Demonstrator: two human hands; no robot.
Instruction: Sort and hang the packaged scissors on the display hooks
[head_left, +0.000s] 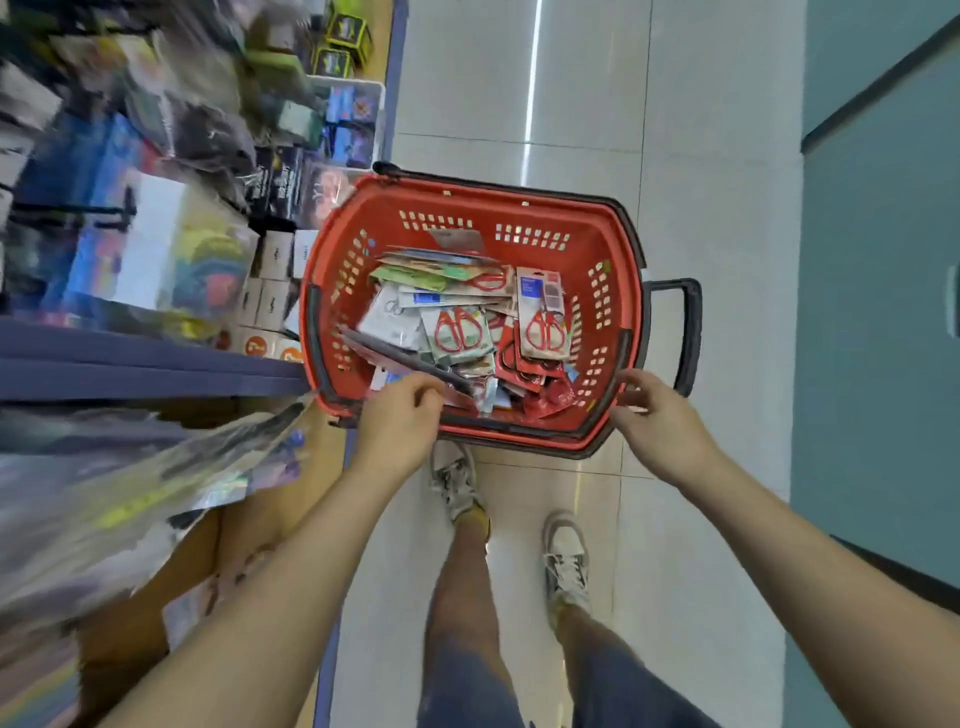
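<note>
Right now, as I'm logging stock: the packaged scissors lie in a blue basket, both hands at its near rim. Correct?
No: the head view shows a red basket, not blue. The packaged scissors lie in it, left hand and right hand at its near rim.

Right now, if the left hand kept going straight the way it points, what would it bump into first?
Probably the dark flat packet atop the packaged scissors in the red basket; the left hand reaches over the near rim, its fingers almost on it. Depth is hard to judge.
</note>
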